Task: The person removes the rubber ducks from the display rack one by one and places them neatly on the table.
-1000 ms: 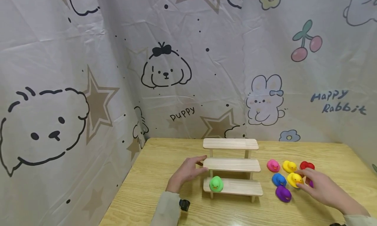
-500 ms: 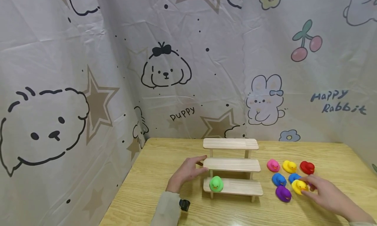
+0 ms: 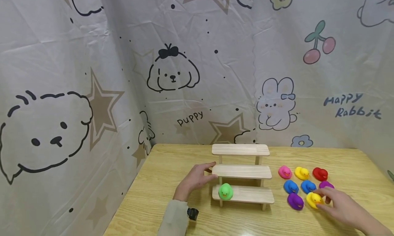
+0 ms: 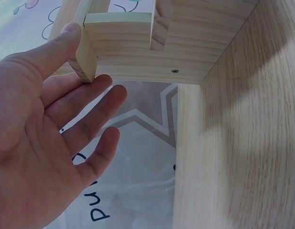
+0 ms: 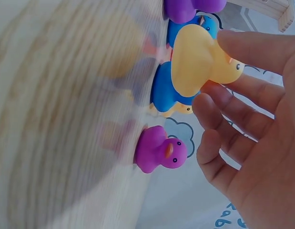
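Observation:
My right hand pinches a yellow rubber duck between thumb and fingers, at the front of a duck group on the wooden table. In the right wrist view this yellow duck overlaps blue ducks, with a magenta duck beside them. My left hand grips the left end of the middle board of a three-tier wooden shelf. From the left wrist, the thumb lies on one side of the board end, with fingertips at the other. A green duck sits at the left of the lowest tier.
Right of the shelf stand a pink duck, another yellow duck, a red duck, two blue ducks and a purple duck. A printed curtain hangs behind and left of the table.
My right hand has moved the yellow duck toward the front and slightly right, uncovering the second blue duck and the red and magenta ones. The left hand keeps its place on the shelf.

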Motion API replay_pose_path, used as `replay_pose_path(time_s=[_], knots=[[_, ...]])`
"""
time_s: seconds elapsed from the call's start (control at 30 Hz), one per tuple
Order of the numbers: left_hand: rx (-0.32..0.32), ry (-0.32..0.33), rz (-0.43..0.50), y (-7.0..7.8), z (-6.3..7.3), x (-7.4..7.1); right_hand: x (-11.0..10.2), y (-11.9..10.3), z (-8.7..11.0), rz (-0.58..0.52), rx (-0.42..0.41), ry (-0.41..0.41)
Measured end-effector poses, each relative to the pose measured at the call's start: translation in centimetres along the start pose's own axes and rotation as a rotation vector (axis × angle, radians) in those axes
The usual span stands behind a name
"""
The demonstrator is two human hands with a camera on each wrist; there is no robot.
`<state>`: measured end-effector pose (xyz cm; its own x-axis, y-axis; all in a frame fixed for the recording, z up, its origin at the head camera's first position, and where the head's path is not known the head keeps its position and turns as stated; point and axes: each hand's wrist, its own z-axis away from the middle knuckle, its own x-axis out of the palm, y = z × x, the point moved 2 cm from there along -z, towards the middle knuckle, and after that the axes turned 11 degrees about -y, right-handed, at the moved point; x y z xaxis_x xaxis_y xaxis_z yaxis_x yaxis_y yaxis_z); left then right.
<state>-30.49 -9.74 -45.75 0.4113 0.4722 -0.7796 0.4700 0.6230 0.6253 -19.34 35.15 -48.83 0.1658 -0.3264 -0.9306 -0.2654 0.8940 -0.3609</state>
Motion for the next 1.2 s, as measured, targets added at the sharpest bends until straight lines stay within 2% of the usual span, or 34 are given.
replay_pose_path(time_s=[0.17, 0.47, 0.77, 1.0, 1.2], knots=[[-0.002, 0.000, -0.008, 0.0, 0.0, 0.0, -0.1, 0.2, 0.0, -0.013, 0.034, -0.067], [-0.001, 0.002, -0.001, 0.0, 0.0, 0.0, 0.3, 0.6, -0.1, -0.029, 0.054, -0.105], [0.006, 0.001, 0.002, 0.0, 0.0, 0.0, 0.5, 0.8, -0.1, -0.063, 0.052, -0.118], [0.011, -0.001, -0.007, 0.1, 0.0, 0.0, 0.8, 1.1, -0.4, -0.096, 0.105, -0.141], [0.007, 0.001, -0.008, 0.1, 0.0, 0.0, 0.9, 1.1, -0.4, -0.088, 0.090, -0.122]])
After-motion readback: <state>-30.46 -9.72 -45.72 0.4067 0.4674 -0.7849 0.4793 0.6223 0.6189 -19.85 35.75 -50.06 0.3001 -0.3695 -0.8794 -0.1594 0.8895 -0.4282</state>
